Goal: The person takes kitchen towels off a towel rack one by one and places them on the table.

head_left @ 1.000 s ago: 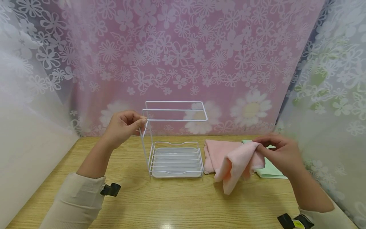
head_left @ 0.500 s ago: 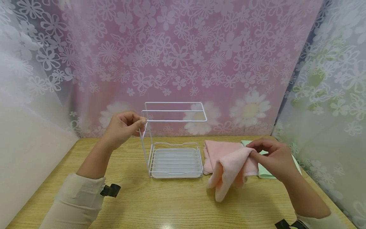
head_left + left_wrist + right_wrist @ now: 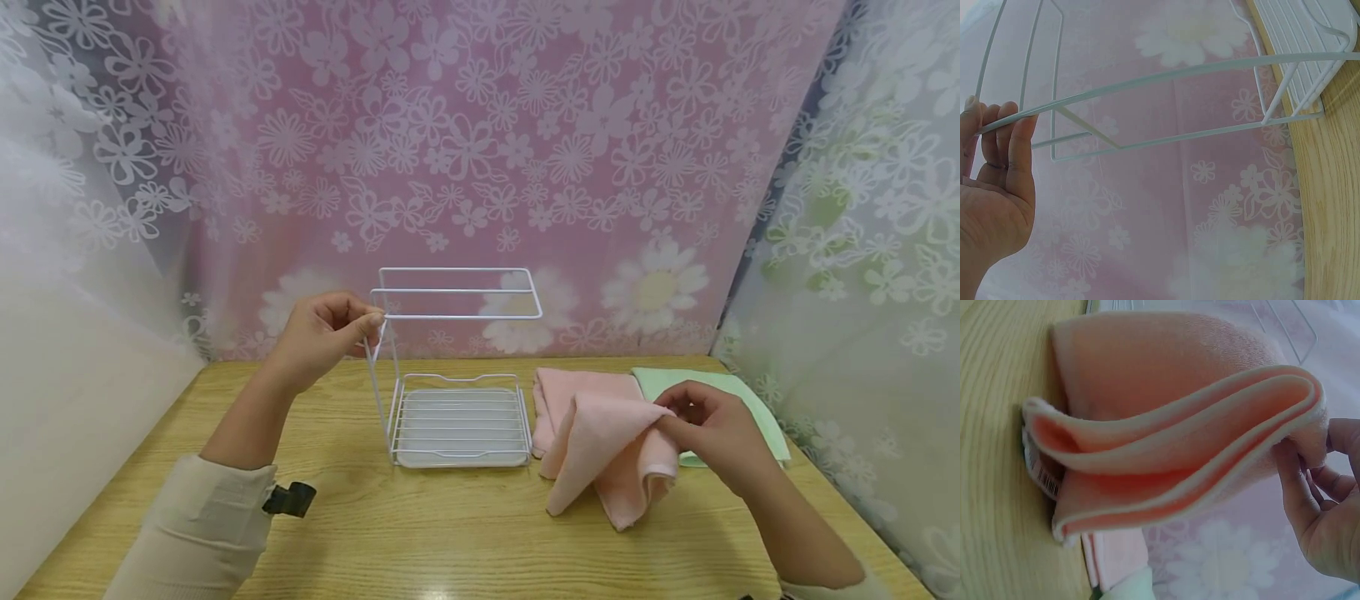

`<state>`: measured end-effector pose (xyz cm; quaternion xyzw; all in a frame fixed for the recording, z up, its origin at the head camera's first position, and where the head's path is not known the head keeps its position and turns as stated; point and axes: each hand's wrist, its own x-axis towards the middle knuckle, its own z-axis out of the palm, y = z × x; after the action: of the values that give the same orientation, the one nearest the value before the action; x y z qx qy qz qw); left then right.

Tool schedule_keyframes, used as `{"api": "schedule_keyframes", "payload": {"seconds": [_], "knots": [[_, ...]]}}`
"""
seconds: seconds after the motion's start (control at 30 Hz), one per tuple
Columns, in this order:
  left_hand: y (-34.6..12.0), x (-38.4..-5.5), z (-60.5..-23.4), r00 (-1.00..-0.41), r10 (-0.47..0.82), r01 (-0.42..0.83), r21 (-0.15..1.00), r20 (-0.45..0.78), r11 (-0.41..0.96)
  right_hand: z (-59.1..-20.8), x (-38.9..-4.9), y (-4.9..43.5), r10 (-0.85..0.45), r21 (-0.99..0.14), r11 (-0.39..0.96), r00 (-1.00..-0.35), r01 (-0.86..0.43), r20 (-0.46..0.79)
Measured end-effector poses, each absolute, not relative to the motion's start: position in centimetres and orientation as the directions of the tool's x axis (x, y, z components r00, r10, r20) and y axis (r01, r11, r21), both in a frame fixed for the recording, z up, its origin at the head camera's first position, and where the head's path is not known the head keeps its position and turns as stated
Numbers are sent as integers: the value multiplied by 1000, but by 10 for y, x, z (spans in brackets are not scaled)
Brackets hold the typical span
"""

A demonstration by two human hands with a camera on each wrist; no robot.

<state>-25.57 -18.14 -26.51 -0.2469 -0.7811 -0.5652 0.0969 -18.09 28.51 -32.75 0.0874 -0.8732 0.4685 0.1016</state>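
My left hand (image 3: 322, 337) pinches the upper left corner of a white wire rack (image 3: 457, 317), thumb and fingers round its upright. The rack stands on the table, with a white tray (image 3: 461, 425) under the slats of its base. On the right, my right hand (image 3: 712, 429) pinches a pink towel (image 3: 600, 442) by its upper edge. The towel hangs in loose folds, its lower corners close over the tabletop. In the right wrist view the folded layers (image 3: 1179, 444) show, and a label with a barcode (image 3: 1044, 472) sticks out at the lower edge.
Behind the held towel lies a folded pink towel (image 3: 555, 396), just right of the rack. Beside it a green towel (image 3: 727, 392) lies flat near the table's right edge. Floral curtains (image 3: 480, 167) close off the back and both sides of the wooden table (image 3: 420, 533).
My right hand has moved down and slightly toward me with the pink towel, whose folds have swung and spread. More of the green towel shows. The left hand and rack stay put.
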Motion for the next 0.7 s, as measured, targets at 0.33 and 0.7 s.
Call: {"api": "schedule_keyframes", "payload": {"seconds": [0.33,0.7], "knots": [[-182,-257,-267,-850,282,511,827,445,235,-342,-176,323,23,-845,521,-988,-118,153],[-181,-256,-267,-857,282,499,830,431,248,-361,-170,356,60,-893,449,-998,16,12]]}}
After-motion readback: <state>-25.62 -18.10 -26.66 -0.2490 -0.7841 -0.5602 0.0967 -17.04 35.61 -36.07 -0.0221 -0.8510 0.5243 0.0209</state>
